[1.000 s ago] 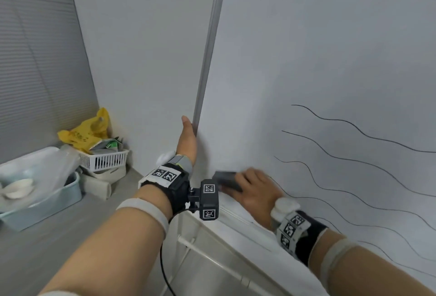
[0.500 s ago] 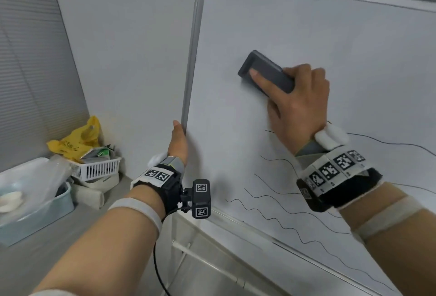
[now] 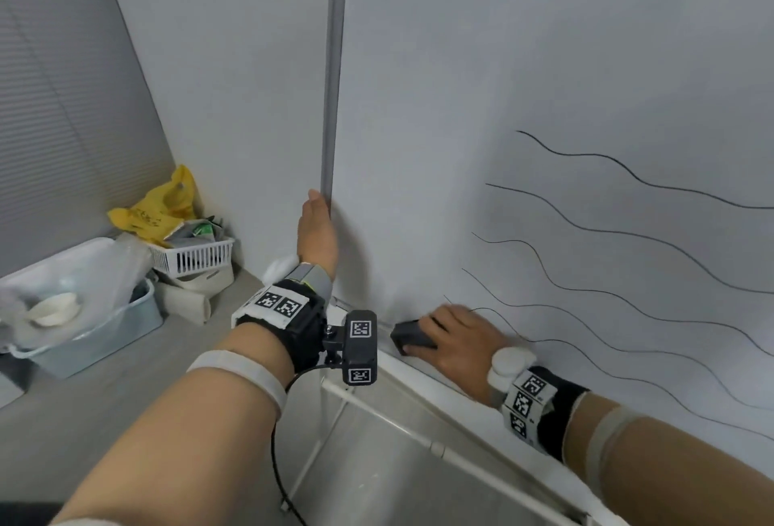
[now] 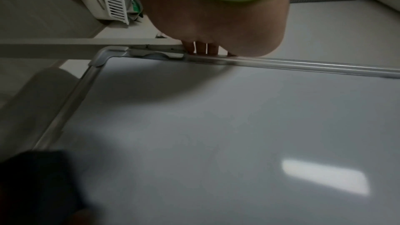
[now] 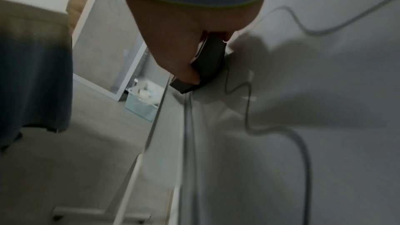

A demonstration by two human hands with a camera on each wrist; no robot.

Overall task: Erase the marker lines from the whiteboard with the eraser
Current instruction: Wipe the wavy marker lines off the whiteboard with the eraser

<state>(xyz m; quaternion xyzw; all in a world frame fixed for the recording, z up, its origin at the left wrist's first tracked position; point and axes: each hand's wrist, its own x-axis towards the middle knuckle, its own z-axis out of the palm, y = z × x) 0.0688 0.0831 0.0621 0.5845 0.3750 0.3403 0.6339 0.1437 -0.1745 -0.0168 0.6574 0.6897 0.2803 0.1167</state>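
The whiteboard (image 3: 523, 64) stands upright, with several wavy black marker lines (image 3: 628, 232) across its right part. My right hand (image 3: 456, 341) grips the dark grey eraser (image 3: 408, 337) and presses it against the board near the bottom edge, just left of the lowest lines. The right wrist view shows the eraser (image 5: 207, 64) held between thumb and fingers on the board, with wavy lines (image 5: 249, 109) beside it. My left hand (image 3: 316, 232) holds the board's metal left frame (image 3: 333, 106); its fingers (image 4: 202, 48) curl over the frame edge (image 4: 281, 65).
A pale blue bin (image 3: 83, 324) with a white bowl, a white slatted basket (image 3: 190, 257) and a yellow bag (image 3: 159, 207) sit on the floor at the left. The board's white stand rail (image 3: 419, 437) runs below my hands.
My right hand swept the eraser from high on the board down to its lower left, near the bottom edge. The left ends of the lines are gone. The left hand stayed on the frame.
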